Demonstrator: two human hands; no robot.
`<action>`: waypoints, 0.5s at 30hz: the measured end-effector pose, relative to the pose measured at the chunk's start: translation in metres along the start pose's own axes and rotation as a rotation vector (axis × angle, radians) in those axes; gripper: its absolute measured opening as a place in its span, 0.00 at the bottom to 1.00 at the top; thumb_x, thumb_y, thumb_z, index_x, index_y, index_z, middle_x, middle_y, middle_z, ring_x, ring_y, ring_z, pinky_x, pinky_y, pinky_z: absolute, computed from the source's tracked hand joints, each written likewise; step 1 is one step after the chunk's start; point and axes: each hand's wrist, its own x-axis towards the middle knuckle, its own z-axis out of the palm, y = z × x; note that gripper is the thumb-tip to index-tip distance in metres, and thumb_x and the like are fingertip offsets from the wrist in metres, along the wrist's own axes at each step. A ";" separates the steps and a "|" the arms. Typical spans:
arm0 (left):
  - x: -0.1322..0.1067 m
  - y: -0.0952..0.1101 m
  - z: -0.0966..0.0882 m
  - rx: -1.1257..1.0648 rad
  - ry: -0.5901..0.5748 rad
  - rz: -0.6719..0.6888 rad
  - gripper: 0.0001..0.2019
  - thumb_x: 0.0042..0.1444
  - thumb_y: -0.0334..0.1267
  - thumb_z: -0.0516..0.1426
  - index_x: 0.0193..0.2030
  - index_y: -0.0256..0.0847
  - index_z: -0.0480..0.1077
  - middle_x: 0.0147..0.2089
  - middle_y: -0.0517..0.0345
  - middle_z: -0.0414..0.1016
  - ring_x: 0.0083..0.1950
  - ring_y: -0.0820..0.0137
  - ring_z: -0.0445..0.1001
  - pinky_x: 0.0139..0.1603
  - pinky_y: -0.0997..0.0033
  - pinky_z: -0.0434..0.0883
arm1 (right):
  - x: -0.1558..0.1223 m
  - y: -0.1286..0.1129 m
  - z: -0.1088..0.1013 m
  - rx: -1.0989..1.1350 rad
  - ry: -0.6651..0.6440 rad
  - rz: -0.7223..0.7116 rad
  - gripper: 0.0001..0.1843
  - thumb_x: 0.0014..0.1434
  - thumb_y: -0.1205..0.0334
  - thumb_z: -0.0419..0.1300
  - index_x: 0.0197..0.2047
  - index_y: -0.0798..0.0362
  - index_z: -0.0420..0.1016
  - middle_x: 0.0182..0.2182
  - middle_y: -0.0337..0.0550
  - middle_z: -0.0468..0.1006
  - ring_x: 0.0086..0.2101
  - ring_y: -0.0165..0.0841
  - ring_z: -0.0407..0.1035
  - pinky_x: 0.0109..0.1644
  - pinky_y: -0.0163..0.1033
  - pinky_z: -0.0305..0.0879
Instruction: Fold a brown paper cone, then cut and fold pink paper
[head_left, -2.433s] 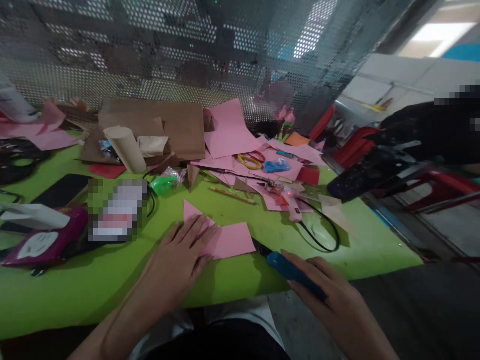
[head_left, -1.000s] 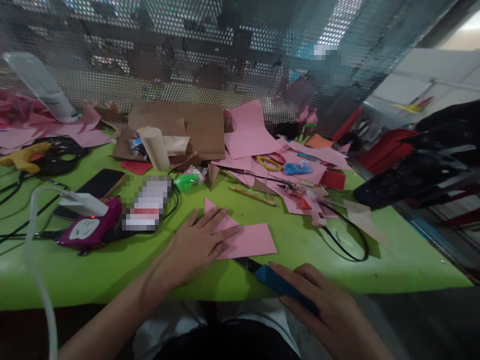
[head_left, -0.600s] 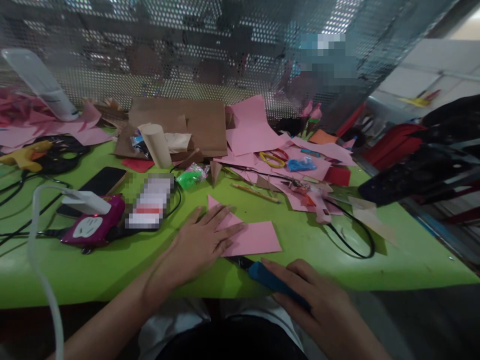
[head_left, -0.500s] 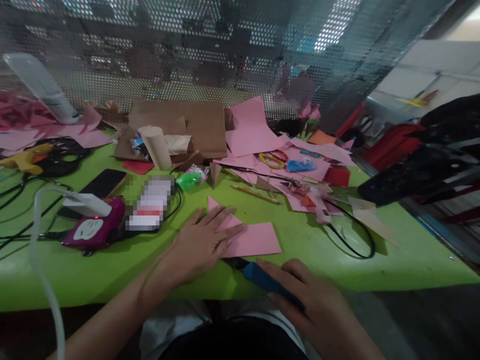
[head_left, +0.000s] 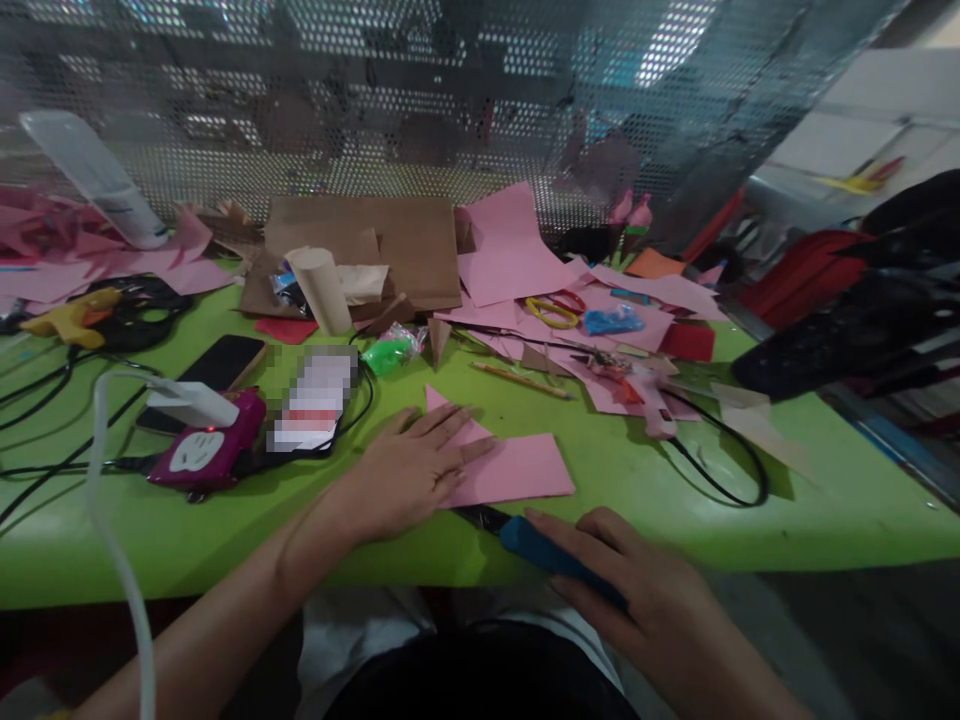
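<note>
My left hand (head_left: 409, 470) lies flat with its fingers stretched out, pressing a folded pink paper (head_left: 529, 470) on the green table (head_left: 757, 540). A pointed corner of the paper sticks out past the fingertips. My right hand (head_left: 626, 580) is wrapped round the blue handle of a utility knife (head_left: 551, 550). The knife's dark front end points left and lies along the paper's near edge, close to my left hand; its tip is hidden there.
A glue gun (head_left: 660, 415) with a black cord lies right, beside pink scraps (head_left: 487, 260) and a pencil (head_left: 525, 380). On the left are a purple power adapter (head_left: 206, 455), a phone (head_left: 319, 400) and cables. A perforated metal panel (head_left: 420, 120) rises behind.
The whole view has shifted slightly, so everything appears a little further right. Both hands, the paper and the knife keep nearly the same places relative to each other.
</note>
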 end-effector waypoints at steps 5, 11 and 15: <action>0.001 0.000 -0.002 -0.008 -0.026 -0.008 0.25 0.69 0.41 0.44 0.70 0.62 0.47 0.74 0.62 0.45 0.73 0.62 0.48 0.67 0.47 0.54 | -0.002 0.002 -0.002 -0.001 0.003 -0.005 0.24 0.65 0.58 0.54 0.64 0.40 0.63 0.41 0.42 0.74 0.33 0.32 0.75 0.34 0.36 0.72; 0.001 0.000 -0.003 -0.003 -0.040 -0.002 0.24 0.69 0.41 0.44 0.70 0.61 0.48 0.75 0.61 0.44 0.73 0.62 0.47 0.67 0.47 0.54 | -0.003 -0.001 0.000 0.014 -0.033 -0.005 0.24 0.65 0.59 0.55 0.64 0.38 0.63 0.41 0.41 0.74 0.36 0.33 0.74 0.36 0.37 0.72; 0.001 0.000 -0.002 -0.012 -0.038 0.000 0.24 0.69 0.40 0.44 0.70 0.62 0.47 0.75 0.62 0.42 0.73 0.61 0.47 0.66 0.45 0.54 | -0.002 -0.008 0.004 0.040 -0.056 0.013 0.24 0.65 0.59 0.55 0.64 0.38 0.63 0.43 0.42 0.74 0.37 0.34 0.75 0.38 0.38 0.73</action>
